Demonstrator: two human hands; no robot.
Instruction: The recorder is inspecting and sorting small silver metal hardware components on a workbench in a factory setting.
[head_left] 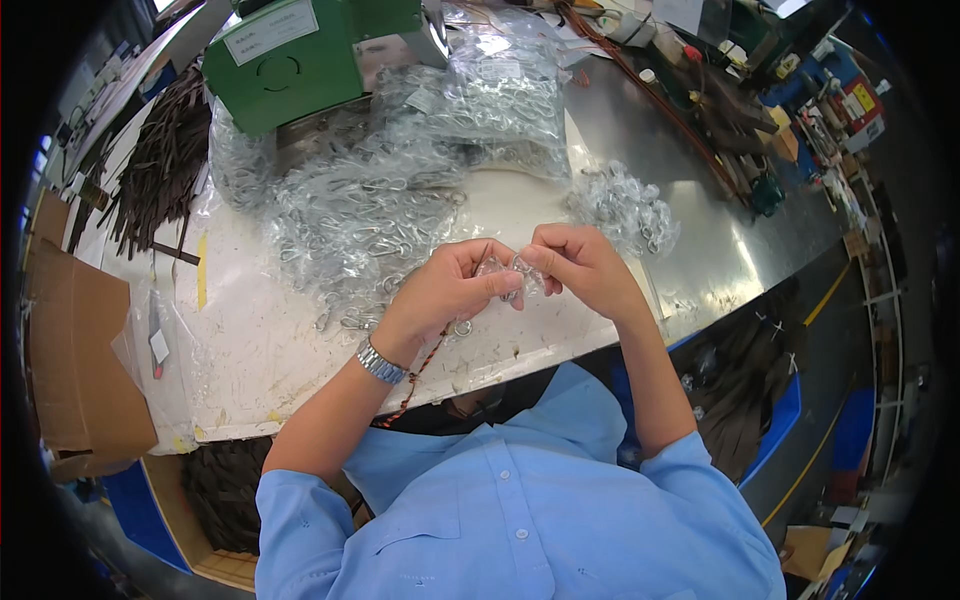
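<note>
Your left hand (pixel 455 287) and right hand (pixel 592 270) are both closed at the fingertips, pinching a small clear bag (pixel 526 285) with shiny metal inside, above the white worktop (pixel 270 375). That piece looks unfinished. A large heap of bagged metal clips (pixel 360 215) lies to the far left, a smaller pile (pixel 625 205) to the far right; you cannot tell which is done and which is left. The worktop's near edge runs close to your body. Open room lies near left and on the metal tabletop (pixel 725 270) to the right; the green machine (pixel 285 65) limits the far left.
</note>
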